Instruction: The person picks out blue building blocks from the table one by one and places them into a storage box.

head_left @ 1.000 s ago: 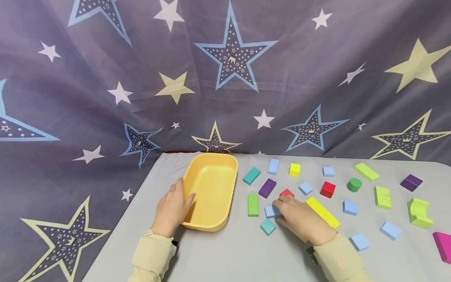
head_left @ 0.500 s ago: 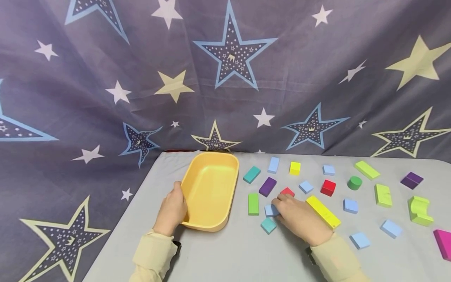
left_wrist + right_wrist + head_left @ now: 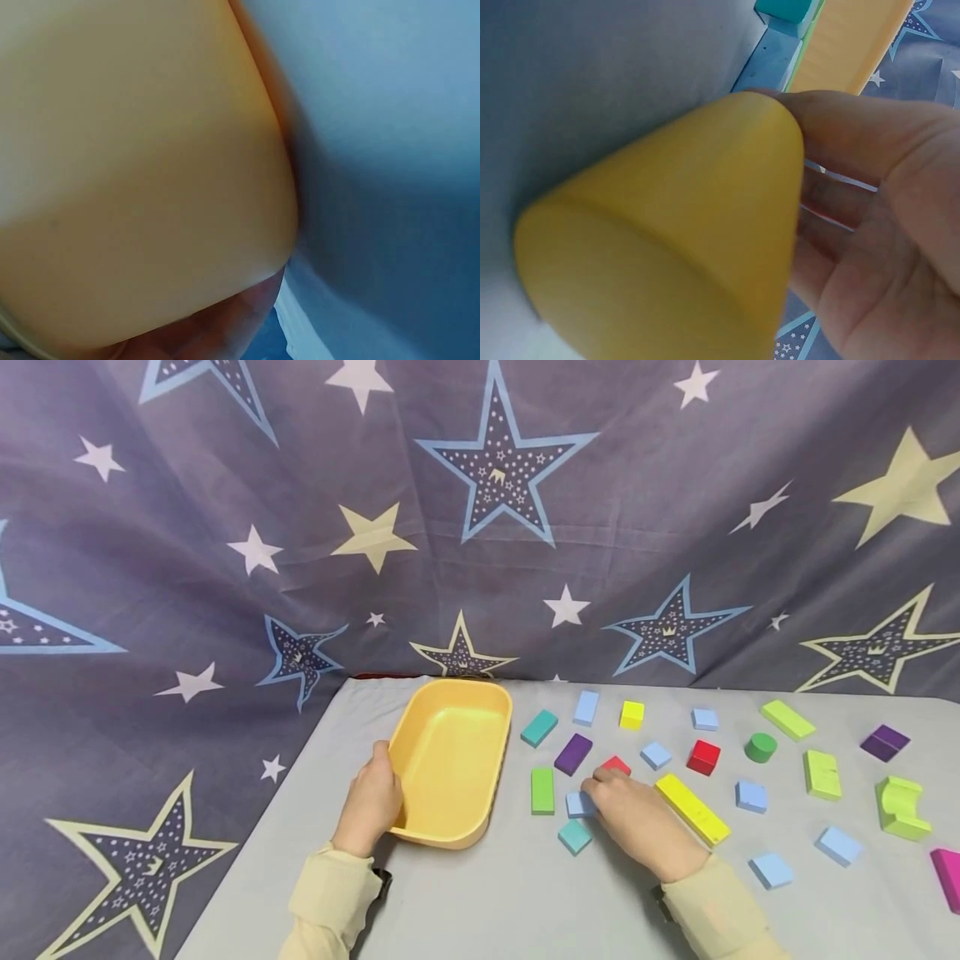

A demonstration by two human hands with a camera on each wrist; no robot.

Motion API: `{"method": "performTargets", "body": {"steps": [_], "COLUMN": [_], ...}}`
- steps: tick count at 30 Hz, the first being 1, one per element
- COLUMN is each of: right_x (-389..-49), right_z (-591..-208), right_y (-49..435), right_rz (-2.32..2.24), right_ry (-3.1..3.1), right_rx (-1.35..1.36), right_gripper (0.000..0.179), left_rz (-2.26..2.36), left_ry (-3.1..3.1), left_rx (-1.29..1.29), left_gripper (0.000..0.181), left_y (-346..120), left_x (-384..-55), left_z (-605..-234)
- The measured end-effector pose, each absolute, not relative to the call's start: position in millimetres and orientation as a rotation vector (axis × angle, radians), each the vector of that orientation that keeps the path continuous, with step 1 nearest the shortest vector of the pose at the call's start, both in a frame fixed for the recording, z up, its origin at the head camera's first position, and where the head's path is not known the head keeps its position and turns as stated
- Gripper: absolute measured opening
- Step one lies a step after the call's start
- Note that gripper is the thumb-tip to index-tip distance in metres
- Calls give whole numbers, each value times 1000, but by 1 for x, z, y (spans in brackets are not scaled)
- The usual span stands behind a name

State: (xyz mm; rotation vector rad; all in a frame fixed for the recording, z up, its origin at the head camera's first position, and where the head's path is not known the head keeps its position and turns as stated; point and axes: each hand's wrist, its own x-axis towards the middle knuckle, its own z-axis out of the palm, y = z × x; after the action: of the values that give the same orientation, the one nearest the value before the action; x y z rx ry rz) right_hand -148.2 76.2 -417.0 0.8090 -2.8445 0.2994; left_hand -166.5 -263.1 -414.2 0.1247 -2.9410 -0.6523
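Observation:
My left hand (image 3: 369,799) grips the left wall of an empty yellow plastic tray (image 3: 471,841). Its fingers (image 3: 217,330) lie along the tray's outer side in the left wrist view. Over the blocks, my right hand (image 3: 641,818) holds a yellow cylinder block (image 3: 660,225) by its far end, low at the tabletop. From above, that cylinder is hidden under the hand. Just past the right fingertips are a light blue block (image 3: 579,805) and a red block (image 3: 617,765). A teal block (image 3: 574,837) lies nearer the front.
Several coloured blocks are spread over the grey tabletop, among them a long yellow block (image 3: 693,810), a red cube (image 3: 704,757), a green cylinder (image 3: 761,747) and a lime arch block (image 3: 902,808). A green block (image 3: 542,791) stands between tray and right hand. A star-patterned curtain (image 3: 480,568) hangs behind.
My left thumb, over the tray's inside a second ago, has drawn back to the rim. A bit of yellow below my right hand has gone from sight. The blocks lie as before.

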Motion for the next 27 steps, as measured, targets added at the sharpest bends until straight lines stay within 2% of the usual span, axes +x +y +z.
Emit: {"method": "performTargets", "body": {"steps": [22,27], "right_x": [-150,-150], "right_z": [-411,-409], "right_y": [74,73], "right_rz": [364,358], "right_ry": [-2766,-2738], "right_rx": [814,819], "right_gripper": [24,30], "left_rz": [-616,-601], "left_ry": [-2951,-2941], "left_rx": [196,185], "left_gripper": [41,40], "left_y": [-263,-263], "left_x": [-168,-168], "left_z": [-416,-416]}}
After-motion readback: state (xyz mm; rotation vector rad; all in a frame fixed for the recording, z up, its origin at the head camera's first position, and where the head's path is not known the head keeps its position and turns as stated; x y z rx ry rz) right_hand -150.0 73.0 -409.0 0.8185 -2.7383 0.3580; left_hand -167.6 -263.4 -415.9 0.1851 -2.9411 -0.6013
